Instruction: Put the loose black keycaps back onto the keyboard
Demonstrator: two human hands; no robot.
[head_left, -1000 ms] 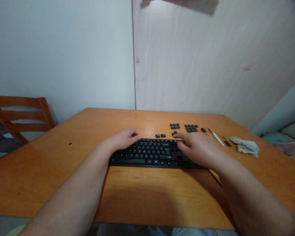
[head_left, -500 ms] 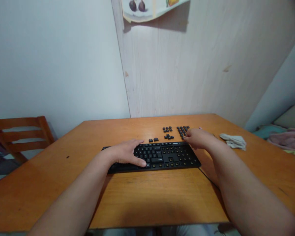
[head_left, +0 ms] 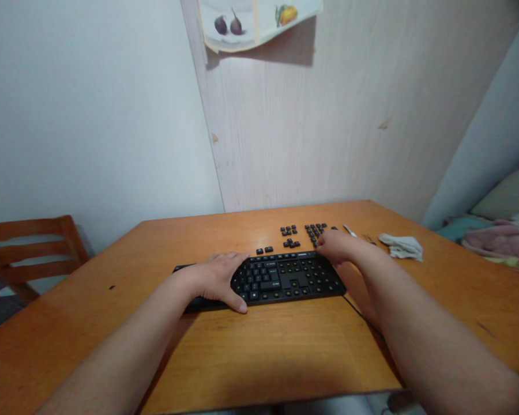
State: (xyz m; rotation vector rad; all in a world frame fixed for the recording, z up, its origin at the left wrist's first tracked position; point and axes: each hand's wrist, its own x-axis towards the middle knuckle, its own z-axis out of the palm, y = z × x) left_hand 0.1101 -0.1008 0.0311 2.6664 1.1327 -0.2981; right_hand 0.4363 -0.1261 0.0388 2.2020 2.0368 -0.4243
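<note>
A black keyboard (head_left: 266, 285) lies on the wooden table. Its left part carries keycaps, while the right part shows bare key sockets. My left hand (head_left: 218, 282) stretches across the keyboard's left half, the thumb at the front edge and the fingers at the back edge, gripping it. By the back right corner of the keyboard is my right hand (head_left: 335, 246), palm down with fingers curled together. Its fingertips are mostly hidden, so what they hold cannot be made out. Just beyond it lie rows of loose black keycaps (head_left: 313, 232), and a smaller group of keycaps (head_left: 291, 244) sits to their left.
Two keycaps (head_left: 264, 251) lie behind the keyboard. A white cloth (head_left: 401, 246) and a thin white-handled tool (head_left: 350, 230) are at the right. A cable (head_left: 358, 311) leaves the keyboard under my right arm. A wooden chair (head_left: 34, 236) stands left of the table (head_left: 259, 351).
My left thumb has slid from the keys to the keyboard's front edge. My right hand stays beside the keycaps, its fingers a little more tucked in. The view has tilted slightly up and right.
</note>
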